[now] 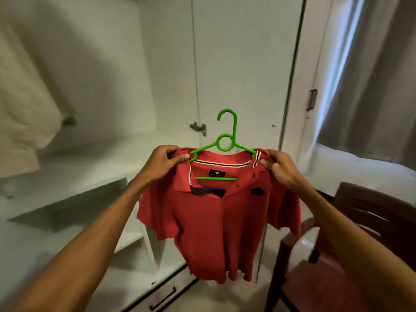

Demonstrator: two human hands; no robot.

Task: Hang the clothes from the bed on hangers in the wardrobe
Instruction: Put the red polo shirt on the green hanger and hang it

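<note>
A red polo shirt [216,226] with a striped collar hangs on a green plastic hanger [226,143] in front of me. The hanger's hook points up and its lower bar shows inside the neck opening. My left hand [164,164] pinches the shirt's left shoulder over the hanger's end. My right hand [281,168] pinches the right shoulder by the collar. Behind the shirt stands the white wardrobe [243,64], its left side open with a shelf [101,158] in view.
A pale garment [24,104] hangs inside the wardrobe at the far left. A dark wooden chair [337,255] stands at the lower right. A grey curtain [369,82] hangs at the right. A drawer with a black handle [163,298] sits low in the wardrobe.
</note>
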